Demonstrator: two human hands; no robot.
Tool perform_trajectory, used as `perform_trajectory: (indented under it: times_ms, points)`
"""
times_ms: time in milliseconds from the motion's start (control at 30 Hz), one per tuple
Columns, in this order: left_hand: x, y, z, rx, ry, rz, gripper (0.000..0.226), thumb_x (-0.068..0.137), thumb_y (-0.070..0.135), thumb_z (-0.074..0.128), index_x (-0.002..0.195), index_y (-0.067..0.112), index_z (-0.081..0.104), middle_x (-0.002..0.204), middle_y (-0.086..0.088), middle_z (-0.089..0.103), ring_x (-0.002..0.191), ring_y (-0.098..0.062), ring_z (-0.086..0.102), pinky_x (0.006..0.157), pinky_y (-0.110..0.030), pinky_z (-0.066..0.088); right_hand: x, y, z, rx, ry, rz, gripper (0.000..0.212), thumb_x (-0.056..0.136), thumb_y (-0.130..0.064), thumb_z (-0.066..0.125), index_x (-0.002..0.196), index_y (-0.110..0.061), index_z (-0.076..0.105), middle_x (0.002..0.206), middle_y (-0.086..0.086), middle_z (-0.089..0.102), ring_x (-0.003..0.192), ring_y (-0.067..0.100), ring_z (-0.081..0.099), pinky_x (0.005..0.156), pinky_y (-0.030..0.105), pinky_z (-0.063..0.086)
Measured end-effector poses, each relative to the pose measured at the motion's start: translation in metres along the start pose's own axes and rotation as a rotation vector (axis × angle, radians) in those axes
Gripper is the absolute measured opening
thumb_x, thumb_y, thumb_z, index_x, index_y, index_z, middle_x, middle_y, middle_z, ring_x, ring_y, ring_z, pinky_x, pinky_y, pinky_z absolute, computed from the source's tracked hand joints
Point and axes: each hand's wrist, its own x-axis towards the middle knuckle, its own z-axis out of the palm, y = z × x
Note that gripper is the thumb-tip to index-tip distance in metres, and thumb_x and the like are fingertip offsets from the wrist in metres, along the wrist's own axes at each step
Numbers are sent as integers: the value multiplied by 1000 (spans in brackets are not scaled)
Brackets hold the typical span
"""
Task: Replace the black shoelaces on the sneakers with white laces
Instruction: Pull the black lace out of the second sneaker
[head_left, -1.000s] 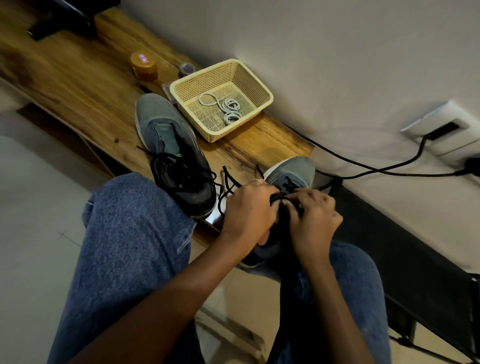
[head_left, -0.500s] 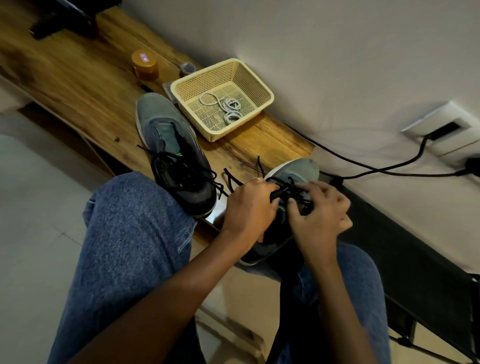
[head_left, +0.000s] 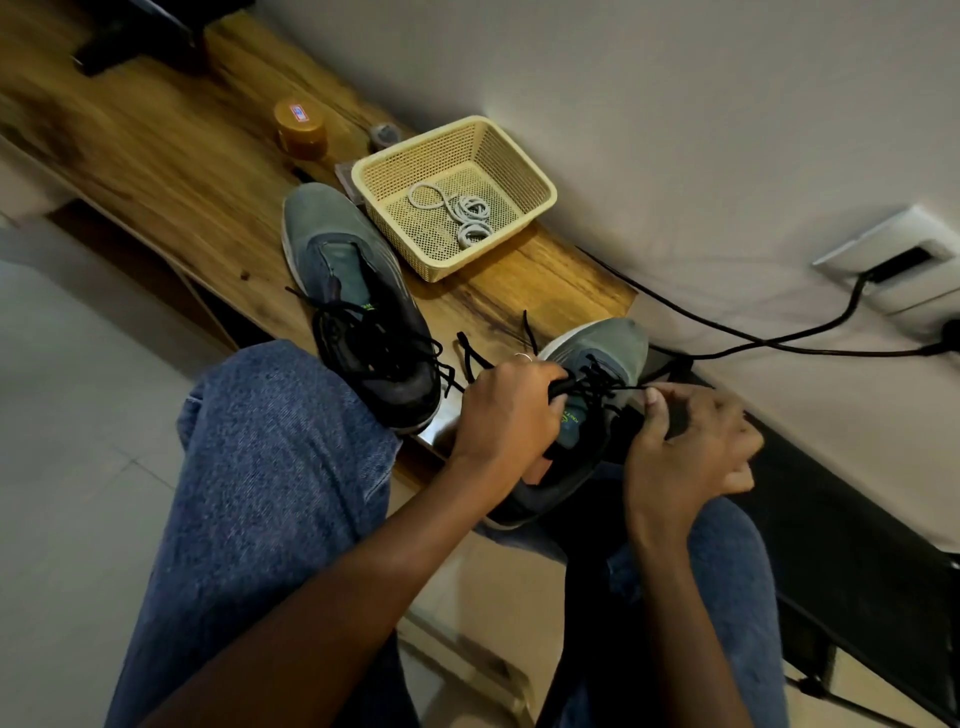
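Early going here. The basket is the marker: both white laces lie coiled inside it, untouched. Just in front of the basket, on the bench, the first sneaker stands with its black lace slack but threaded through every eyelet. Nearer than the basket and to its right, the second sneaker rests on the lap, toe toward the wall. The left hand curls round its collar and tongue, steadying it. The right hand has thumb and forefinger pinched on a taut strand of the black lace, drawing it sideways; the other fingers are loosely curled. How many eyelets are already free is hard to tell, as the hands cover the upper rows. My read: unlacing of one shoe is under way, and both shoes await white laces.
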Motion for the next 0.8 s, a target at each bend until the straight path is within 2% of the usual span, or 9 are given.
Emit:
perform_trajectory:
  times_ms: [133, 233, 367, 433, 533, 667, 733, 800]
  points:
    - [1, 1, 1, 17, -7, -7, 28, 92, 30, 62, 119, 26, 67, 112, -5, 66, 102, -25, 62, 77, -34, 49, -3, -5, 0, -32, -171, -95, 17, 86, -19, 60, 103, -22, 64, 121, -1, 50, 119, 21, 30, 90, 34, 15]
    - [1, 1, 1, 38, -18, 2, 28, 92, 31, 60, 119, 25, 66, 110, -4, 65, 99, -25, 62, 75, -33, 48, -4, -13, 3, -149, -294, -247, 21, 84, -27, 66, 104, -26, 67, 126, -2, 49, 125, 23, 26, 96, 42, 19]
    - [2, 0, 0, 51, -19, 8, 32, 93, 33, 58, 124, 27, 63, 117, -3, 61, 105, -23, 60, 77, -31, 46, -4, -17, 11, -266, -415, -276, 21, 90, -31, 61, 107, -22, 69, 133, 0, 48, 129, 25, 22, 98, 45, 17]
    - [2, -1, 1, 65, -26, 19, 34, 94, 33, 56, 128, 27, 60, 121, -3, 58, 107, -23, 58, 80, -31, 46, -5, -15, 12, -212, -377, -293, 16, 90, -27, 62, 102, -21, 71, 127, 0, 54, 126, 25, 26, 96, 45, 17]
    - [3, -3, 2, 69, -41, 19, 39, 95, 34, 55, 133, 27, 56, 124, -2, 56, 110, -22, 57, 83, -32, 47, -7, -12, 11, -115, -212, -311, 8, 86, -21, 67, 92, -20, 71, 116, -2, 60, 119, 24, 32, 91, 42, 19]
    - [4, -4, 1, 58, -34, 1, 40, 94, 33, 56, 134, 27, 56, 127, -1, 56, 113, -21, 56, 84, -30, 46, -6, -12, 2, 42, -16, -144, 7, 88, -21, 64, 93, -19, 68, 114, -3, 57, 114, 20, 32, 91, 38, 20]
    - [4, -4, 1, 69, -37, 4, 40, 95, 33, 55, 135, 27, 55, 128, -1, 55, 114, -21, 55, 84, -30, 45, -7, -11, 0, 42, -8, -74, 9, 90, -23, 61, 96, -19, 66, 116, -2, 55, 114, 18, 31, 92, 36, 18]
    - [4, -4, 1, 72, -29, 5, 40, 95, 33, 55, 134, 26, 56, 129, -1, 55, 114, -21, 55, 84, -30, 45, -6, -11, 0, -14, -84, -62, 14, 90, -23, 59, 102, -18, 63, 120, 0, 52, 116, 19, 29, 95, 41, 22]
